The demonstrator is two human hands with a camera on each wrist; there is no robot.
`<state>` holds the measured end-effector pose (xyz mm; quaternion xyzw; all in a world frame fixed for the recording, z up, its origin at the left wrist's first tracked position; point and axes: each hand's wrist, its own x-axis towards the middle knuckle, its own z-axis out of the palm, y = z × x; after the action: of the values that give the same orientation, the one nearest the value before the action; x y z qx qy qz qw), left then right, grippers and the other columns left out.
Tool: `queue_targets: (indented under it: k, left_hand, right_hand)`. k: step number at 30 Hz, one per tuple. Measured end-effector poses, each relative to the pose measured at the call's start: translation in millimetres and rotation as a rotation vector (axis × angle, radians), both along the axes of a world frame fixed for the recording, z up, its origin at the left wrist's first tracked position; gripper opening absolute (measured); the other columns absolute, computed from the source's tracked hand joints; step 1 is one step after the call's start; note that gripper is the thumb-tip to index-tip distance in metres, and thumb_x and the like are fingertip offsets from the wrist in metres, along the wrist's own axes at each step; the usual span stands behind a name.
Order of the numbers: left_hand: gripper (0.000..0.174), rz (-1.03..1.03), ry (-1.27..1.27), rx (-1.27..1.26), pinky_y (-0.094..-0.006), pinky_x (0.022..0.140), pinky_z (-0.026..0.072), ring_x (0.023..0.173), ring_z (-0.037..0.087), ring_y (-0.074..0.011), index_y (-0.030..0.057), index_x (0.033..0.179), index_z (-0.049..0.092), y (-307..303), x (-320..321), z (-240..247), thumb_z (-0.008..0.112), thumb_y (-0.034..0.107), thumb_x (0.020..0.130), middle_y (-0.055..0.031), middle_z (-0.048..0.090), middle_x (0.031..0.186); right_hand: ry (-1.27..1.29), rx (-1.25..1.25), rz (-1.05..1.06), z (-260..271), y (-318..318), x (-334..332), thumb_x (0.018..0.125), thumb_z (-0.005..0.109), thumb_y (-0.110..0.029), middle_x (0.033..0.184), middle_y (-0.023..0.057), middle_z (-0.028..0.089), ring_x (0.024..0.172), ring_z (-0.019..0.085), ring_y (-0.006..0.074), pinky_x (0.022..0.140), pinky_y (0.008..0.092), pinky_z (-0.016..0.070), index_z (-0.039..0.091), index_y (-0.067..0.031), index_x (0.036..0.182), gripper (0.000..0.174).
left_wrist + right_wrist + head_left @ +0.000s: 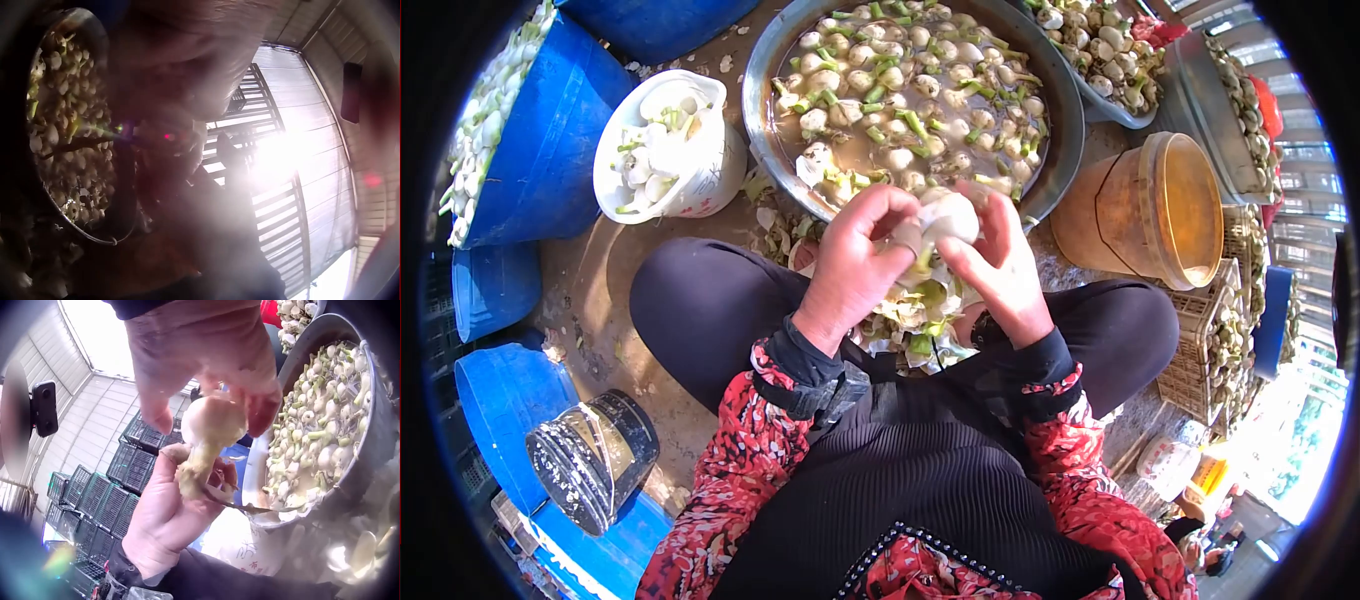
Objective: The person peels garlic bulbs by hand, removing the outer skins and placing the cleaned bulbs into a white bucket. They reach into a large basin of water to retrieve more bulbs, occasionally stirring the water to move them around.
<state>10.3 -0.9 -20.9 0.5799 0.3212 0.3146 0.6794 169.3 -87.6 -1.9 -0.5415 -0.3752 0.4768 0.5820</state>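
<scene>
A pale, fresh garlic bulb (948, 217) is between both hands, over a heap of peelings (920, 312) in the lap. The left hand (862, 262) pinches its stem end (195, 478), as the right wrist view shows from the other side. Around the bulb's rounded end curl the fingers and thumb of the right hand (1006, 268). A brown strip of skin (245, 507) trails from the stem. In front stands a wide metal basin (762, 130) of murky water with many unpeeled bulbs. The left wrist view is dark and glared, hiding the grip.
White bulbs fill a white bucket (612, 190) left of the basin. To its right stands a yellowish, translucent bucket (1100, 215). Blue tubs (565, 130) and a black, paint-spattered bucket (585, 460) line the left side. Woven baskets (1195, 350) of bulbs stand at the right.
</scene>
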Motion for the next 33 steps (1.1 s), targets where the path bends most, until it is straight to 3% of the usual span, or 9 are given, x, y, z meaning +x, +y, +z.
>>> queue_targets:
  k: [2, 9, 10, 17, 20, 25, 28, 30, 33]
  left_hand:
    - [0.011, -0.003, -0.019, 0.072, -0.0206, 0.080, 0.0472, 0.090, 0.054, -0.0040, 0.0027, 0.103, 0.058, 0.5, 1.2, 0.2, 0.059, -0.002, 0.092, 0.0029, 0.055, 0.100]
    - [0.013, -0.052, 0.008, 0.173, -0.0221, 0.082, 0.0484, 0.097, 0.053, -0.0064, 0.0026, 0.103, 0.057, 0.2, 1.2, -1.0, 0.060, -0.002, 0.092, 0.0002, 0.054, 0.107]
    - [0.013, -0.052, 0.009, 0.180, -0.0221, 0.082, 0.0484, 0.097, 0.053, -0.0064, 0.0026, 0.103, 0.057, 0.5, -0.4, -0.5, 0.060, -0.002, 0.092, 0.0002, 0.054, 0.107]
    - [0.025, 0.025, -0.397, -0.518, -0.0291, 0.090, 0.0530, 0.102, 0.065, -0.0129, 0.0046, 0.119, 0.059, 4.2, -7.7, 3.9, 0.058, 0.020, 0.099, -0.0040, 0.065, 0.112]
    - [0.017, 0.016, -0.477, -0.593, -0.0335, 0.092, 0.0517, 0.102, 0.064, -0.0152, 0.0056, 0.113, 0.059, 6.5, -8.0, 5.3, 0.058, 0.016, 0.100, -0.0041, 0.066, 0.111]
    - [0.042, 0.114, -0.595, -0.657, -0.0348, 0.087, 0.0566, 0.102, 0.066, -0.0199, -0.0010, 0.131, 0.054, 22.2, -20.3, 10.9, 0.060, 0.022, 0.097, -0.0105, 0.066, 0.120]
    - [0.031, 0.227, -0.388, -0.448, -0.0320, 0.081, 0.0580, 0.095, 0.066, -0.0181, 0.0012, 0.122, 0.056, 21.4, -19.4, 14.1, 0.059, 0.019, 0.097, -0.0133, 0.065, 0.117]
    - [0.032, 0.178, 0.055, -0.246, -0.0260, 0.074, 0.0554, 0.089, 0.066, -0.0134, 0.0052, 0.126, 0.057, 12.8, -8.4, 6.8, 0.059, 0.012, 0.095, -0.0059, 0.066, 0.105]
    - [0.051, -0.018, 0.016, 0.037, -0.0237, 0.077, 0.0529, 0.092, 0.061, -0.0086, 0.0063, 0.136, 0.049, -3.1, 2.8, 13.3, 0.060, -0.007, 0.088, -0.0071, 0.057, 0.127]
  right_hand:
    - [-0.207, -0.236, -0.031, -4.4, 1.1, 6.9, 0.084, 0.079, -0.029, 0.125, 0.0144, 0.056, 0.110, 0.057, 0.0177, 0.084, 0.0335, 0.0500, 0.049, -0.0012, 0.131, 0.062]
    - [-1.033, -0.040, -0.151, 2.9, 6.5, -0.3, 0.077, 0.080, -0.018, 0.095, 0.0052, 0.061, 0.088, 0.059, 0.0123, 0.077, 0.0296, 0.0500, 0.053, -0.0029, 0.106, 0.042]
    - [-1.031, -0.034, -0.155, 2.8, 6.1, 0.5, 0.077, 0.080, -0.018, 0.095, 0.0052, 0.061, 0.088, 0.059, 0.0123, 0.077, 0.0296, 0.0500, 0.053, -0.0029, 0.106, 0.042]
    - [0.514, 0.022, -0.084, -15.6, -5.0, 1.1, 0.087, 0.065, -0.005, 0.116, 0.0074, 0.061, 0.111, 0.058, 0.0160, 0.099, 0.0357, 0.0455, 0.051, -0.0057, 0.114, 0.031]
    - [0.641, 0.021, -0.100, -16.1, -5.8, -1.0, 0.088, 0.064, -0.008, 0.120, 0.0061, 0.061, 0.114, 0.057, 0.0169, 0.099, 0.0372, 0.0453, 0.052, -0.0066, 0.116, 0.030]
    - [0.714, -0.011, -0.187, -24.1, -13.6, 7.0, 0.093, 0.063, -0.029, 0.130, 0.0135, 0.056, 0.119, 0.056, 0.0231, 0.100, 0.0424, 0.0464, 0.048, -0.0061, 0.136, 0.051]
    - [0.795, 0.001, -0.275, -20.7, -11.9, 28.8, 0.101, 0.056, -0.036, 0.122, 0.0056, 0.065, 0.104, 0.062, 0.0178, 0.088, 0.0340, 0.0474, 0.051, -0.0066, 0.136, 0.046]
    - [0.507, -0.118, -0.269, -20.5, -8.5, 39.1, 0.101, 0.059, -0.028, 0.112, 0.0020, 0.067, 0.097, 0.060, 0.0106, 0.080, 0.0252, 0.0440, 0.060, -0.0068, 0.126, 0.033]
    - [0.045, -0.160, -0.292, -20.2, -10.9, 36.1, 0.098, 0.066, -0.022, 0.104, 0.0001, 0.068, 0.094, 0.060, 0.0068, 0.081, 0.0229, 0.0444, 0.064, -0.0050, 0.118, 0.026]
